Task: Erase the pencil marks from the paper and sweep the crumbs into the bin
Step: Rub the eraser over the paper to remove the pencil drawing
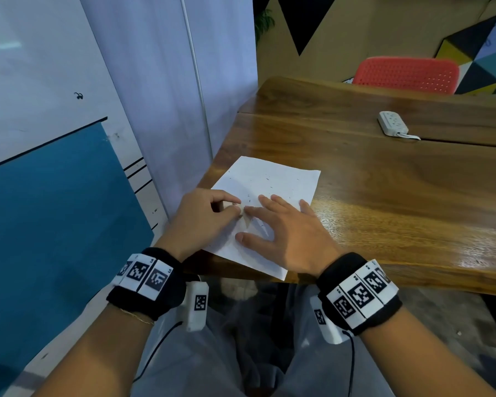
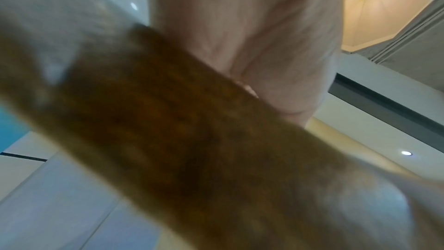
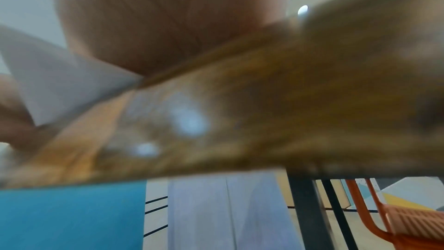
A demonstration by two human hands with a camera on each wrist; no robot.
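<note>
A person is sitting at a wooden worktop (image 1: 384, 196), looking down at both hands working on a sheet of white paper (image 1: 272, 179) that is lying flat near the worktop's near left corner, with one corner of the sheet reaching the front edge. The left hand (image 1: 204, 216) is curling its fingers into a narrow grip around a small pale object, seemingly an eraser (image 1: 241, 209), and is pressing it to the paper near the middle of the sheet. The right hand (image 1: 287, 233) is lying flat with its fingers spread, pinning the sheet down just beside the eraser and holding nothing. Small dark specks, probably eraser crumbs (image 1: 267, 177) or leftover pencil marks, are dotting the far half of the sheet; which they are is too fine to tell. The paper is looking thin, light and floppy, likely to crease or slide under rubbing, so holding it flat with a spread palm close to the rubbing spot seems wise. The eraser is probably small, soft and grippy, best pinched near its working end. The crumbs are likely feather-light and easy to scatter. No bin is showing in any view, so what it is holding cannot be told. A white power strip (image 1: 393, 123) is lying farther back, well apart from the paper, and a red chair (image 1: 407, 74) is standing beyond the worktop. Both wrist views are blurred, showing mostly the worktop edge.
</note>
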